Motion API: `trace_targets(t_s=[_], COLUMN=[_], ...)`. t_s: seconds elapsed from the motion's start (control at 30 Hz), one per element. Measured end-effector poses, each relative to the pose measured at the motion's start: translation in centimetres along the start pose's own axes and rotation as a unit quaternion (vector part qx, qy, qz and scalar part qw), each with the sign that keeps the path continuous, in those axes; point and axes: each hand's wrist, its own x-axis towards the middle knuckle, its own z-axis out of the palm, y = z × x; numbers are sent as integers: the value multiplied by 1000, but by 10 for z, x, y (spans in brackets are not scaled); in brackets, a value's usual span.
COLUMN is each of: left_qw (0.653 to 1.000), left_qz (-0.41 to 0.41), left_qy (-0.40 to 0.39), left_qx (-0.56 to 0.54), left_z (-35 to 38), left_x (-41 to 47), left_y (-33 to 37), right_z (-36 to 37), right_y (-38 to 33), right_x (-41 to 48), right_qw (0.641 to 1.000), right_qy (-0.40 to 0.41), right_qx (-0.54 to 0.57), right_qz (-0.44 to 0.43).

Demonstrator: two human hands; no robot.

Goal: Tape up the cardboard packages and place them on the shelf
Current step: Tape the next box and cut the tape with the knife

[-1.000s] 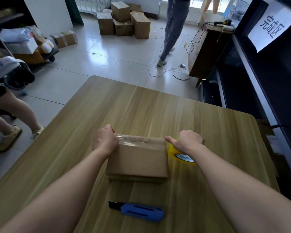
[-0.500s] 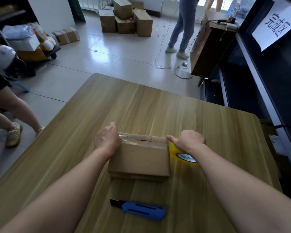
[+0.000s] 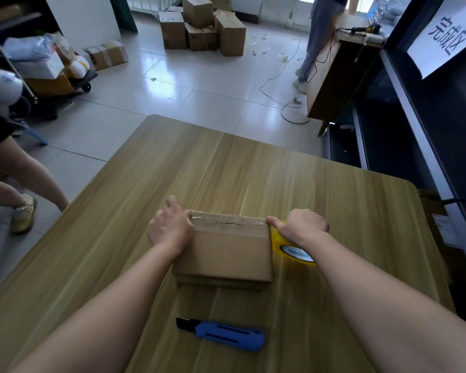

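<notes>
A small cardboard package (image 3: pixel 226 254) lies on the wooden table (image 3: pixel 253 168), a strip of clear tape along its far top seam. My left hand (image 3: pixel 170 228) grips the package's left far corner, thumb on the tape end. At the right end of the seam, my right hand (image 3: pixel 300 227) holds a yellow tape roll (image 3: pixel 293 251) against the package's side, thumb pressing the tape at the corner. The dark shelf (image 3: pixel 414 109) with a white paper sign stands to the right of the table.
A blue utility knife (image 3: pixel 226 335) lies on the table in front of the package. One person's legs (image 3: pixel 16 173) are at the left, another person (image 3: pixel 320 30) stands by a wooden desk (image 3: pixel 334 76) at the back. Cardboard boxes (image 3: pixel 202 25) and cables lie on the floor.
Both hands stay on the package; my left thumb has lifted slightly at the corner. The person at the back walked right, behind the desk. The view shifted a little.
</notes>
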Motion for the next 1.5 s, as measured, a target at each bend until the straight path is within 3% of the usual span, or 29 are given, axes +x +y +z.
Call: trace_targets(t_s=[0.1, 0.2, 0.33, 0.43, 0.5, 0.6, 0.83, 1.17, 1.4, 1.5], left_qw=[992, 992, 995, 965, 941, 924, 920, 852, 830, 845], left_qz=[-75, -66, 86, 246, 285, 289, 282, 404, 437, 408], left_qy=[-53, -59, 41, -46, -110, -153, -191, -245, -229, -225], left_qx=[-84, -89, -23, 74, 147, 199, 195, 225, 261, 262], left_z=[1, 2, 4, 9, 15, 17, 13, 30, 25, 19], left_x=[4, 1, -14, -30, -36, -34, -37, -59, -43, -35], left_y=[-6, -8, -2, 7, 11, 14, 27, 79, 66, 54], right_z=[1, 1, 3, 3, 3, 2, 3, 1, -12, -11], right_y=[0, 0, -1, -1, 0, 0, 0, 2, 6, 3], right_x=[-1, 0, 0, -2, -2, -4, -7, -10, -15, -19], right_qw=[1000, 1000, 1000, 1000, 999, 999, 999, 993, 961, 917], right_qy=[0, -9, -16, -20, -25, -28, -31, -55, -166, -230], right_qx=[4, 9, 12, 14, 17, 20, 29, 102, 217, 324], right_qz=[2, 2, 10, 16, 18, 21, 27, 2, -27, -14])
